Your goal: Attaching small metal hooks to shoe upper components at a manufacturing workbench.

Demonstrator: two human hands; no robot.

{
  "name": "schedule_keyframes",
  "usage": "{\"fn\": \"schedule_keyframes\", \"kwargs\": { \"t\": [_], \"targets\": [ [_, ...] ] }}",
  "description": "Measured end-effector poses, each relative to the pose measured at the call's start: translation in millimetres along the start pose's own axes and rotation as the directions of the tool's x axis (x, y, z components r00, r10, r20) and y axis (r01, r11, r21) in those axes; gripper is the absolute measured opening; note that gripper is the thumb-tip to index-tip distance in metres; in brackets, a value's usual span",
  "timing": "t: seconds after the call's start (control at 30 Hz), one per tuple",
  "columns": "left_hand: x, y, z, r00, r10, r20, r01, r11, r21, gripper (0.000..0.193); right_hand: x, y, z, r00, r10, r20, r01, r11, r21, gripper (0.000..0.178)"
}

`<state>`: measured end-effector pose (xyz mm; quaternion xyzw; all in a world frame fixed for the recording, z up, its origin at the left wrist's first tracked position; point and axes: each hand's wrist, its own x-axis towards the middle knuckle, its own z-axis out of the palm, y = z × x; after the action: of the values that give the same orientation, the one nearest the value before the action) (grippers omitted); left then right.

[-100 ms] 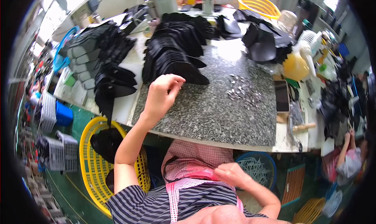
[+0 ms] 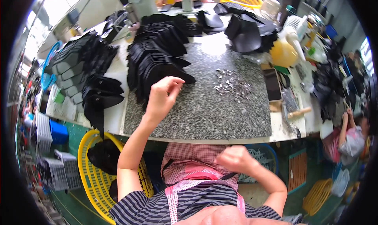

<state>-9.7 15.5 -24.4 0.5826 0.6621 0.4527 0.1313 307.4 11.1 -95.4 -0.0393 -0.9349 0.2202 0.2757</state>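
Fingers (image 2: 175,80) are curling on left hand (image 2: 160,97) and right hand (image 2: 237,158); black pieces (image 2: 157,58) are lying just beyond the left; any pinching is remaining unclear.

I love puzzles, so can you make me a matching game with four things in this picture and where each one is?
Things:
1. left hand
2. right hand
3. small metal pieces
4. dark-screened phone

Places:
A. just right of the speckled slab
B. over the slab, by the front of the black stack
C. below the table's front edge in the picture
D. scattered on the slab

Pairs: 1-B, 2-C, 3-D, 4-A
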Motion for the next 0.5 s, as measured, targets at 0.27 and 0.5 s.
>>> {"fn": "schedule_keyframes", "kwargs": {
  "t": [0.27, 0.5],
  "targets": [
    [-10.8, 0.9, 107.5, 0.938, 0.107, 0.330, -0.066, 0.989, -0.133, 0.013, 69.7, 165.9, -80.0, 0.818, 0.494, -0.295, -0.505, 0.862, 0.042, 0.006],
    [-39.9, -5.9, 107.4, 0.933, 0.075, 0.353, 0.017, 0.968, -0.249, 0.014, 105.3, 254.0, -64.3, 0.853, 0.502, -0.142, -0.521, 0.829, -0.204, 0.015]
  ]
}}
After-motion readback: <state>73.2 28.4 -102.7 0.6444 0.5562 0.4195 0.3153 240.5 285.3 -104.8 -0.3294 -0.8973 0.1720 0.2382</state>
